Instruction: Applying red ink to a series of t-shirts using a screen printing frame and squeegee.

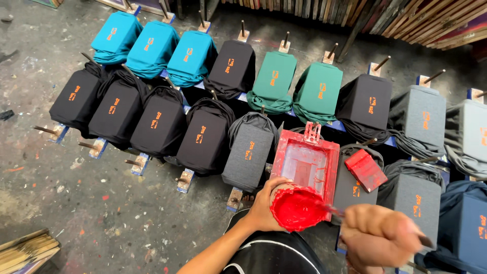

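1. Head view: left hand (263, 205) wrapped closed around a tub of red ink (298, 207), held just below the red screen frame (306, 161).
2. Right hand (380, 234), fist closed on a stirring stick (335, 210) dipped in the ink.
3. Red squeegee (366, 169) lies on a grey shirt (355, 187) beside the frame.

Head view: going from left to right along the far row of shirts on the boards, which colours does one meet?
Three teal shirts → black shirt → two green shirts → black shirt → grey shirt → grey shirt cut by the right edge.
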